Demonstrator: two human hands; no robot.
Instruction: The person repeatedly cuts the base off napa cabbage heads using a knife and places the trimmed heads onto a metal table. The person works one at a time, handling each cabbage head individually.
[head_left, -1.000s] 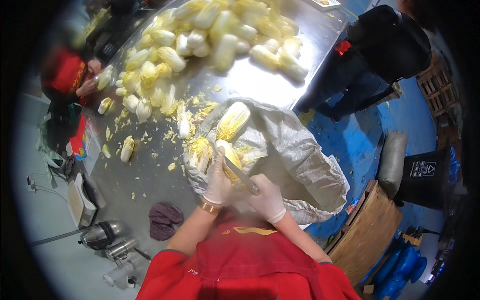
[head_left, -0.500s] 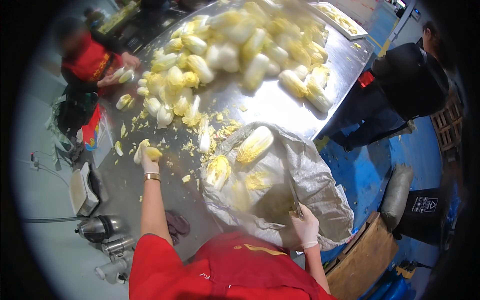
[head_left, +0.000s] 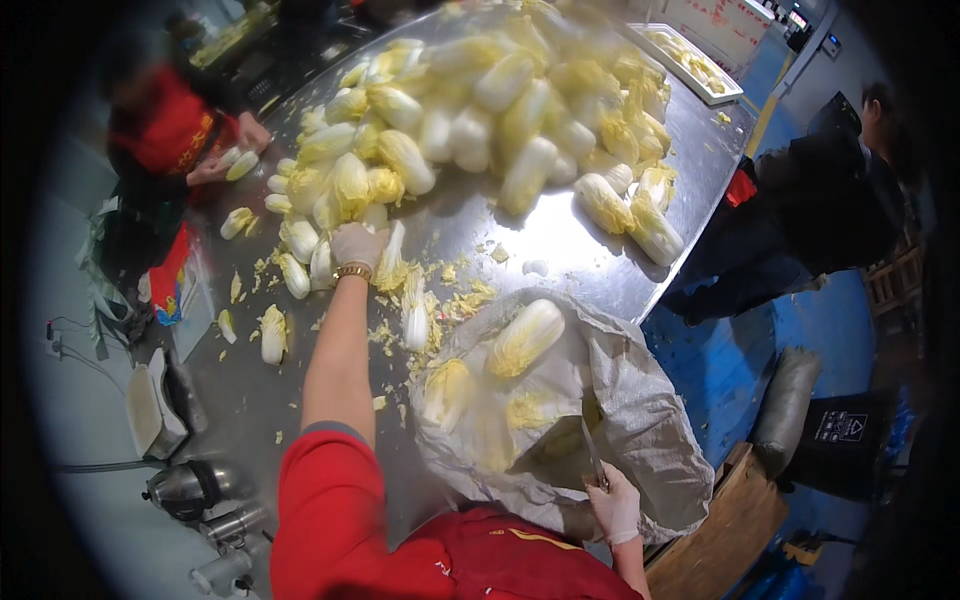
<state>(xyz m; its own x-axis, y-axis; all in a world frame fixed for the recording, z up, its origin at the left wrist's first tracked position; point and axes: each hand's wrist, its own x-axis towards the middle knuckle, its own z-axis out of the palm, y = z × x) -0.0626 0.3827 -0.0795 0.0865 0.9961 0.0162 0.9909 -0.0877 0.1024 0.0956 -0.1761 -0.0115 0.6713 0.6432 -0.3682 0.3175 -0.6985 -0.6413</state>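
Note:
My left hand (head_left: pixel 360 246), in a pale glove with a gold band at the wrist, reaches to the near edge of a heap of napa cabbages (head_left: pixel 405 160). Its fingertips are lost among the leaves, so their grip does not show. A small cabbage piece (head_left: pixel 273 335) lies by itself on the metal table, left of my forearm. Over at the right, my gloved right hand (head_left: pixel 613 505) is closed round the handle of a knife (head_left: pixel 594 452), its blade pointing away from me. Beneath the knife spreads a whitish woven sack (head_left: pixel 640 400), with a whole cabbage (head_left: pixel 527 337) and loose leaves on it.
Leaf scraps litter the metal table (head_left: pixel 330 385). Across at the left, a co-worker's hands (head_left: pixel 235 150) hold pale cabbage pieces. A white tray of leaves (head_left: pixel 690 62) stands at the far right. Another person in dark clothes (head_left: pixel 800 215) is beyond the right edge, near a wooden pallet (head_left: pixel 720 540).
My left hand has let go of the small cabbage piece, which now rests on the table, and has moved forward and right to the heap. My right hand keeps the knife over the sack.

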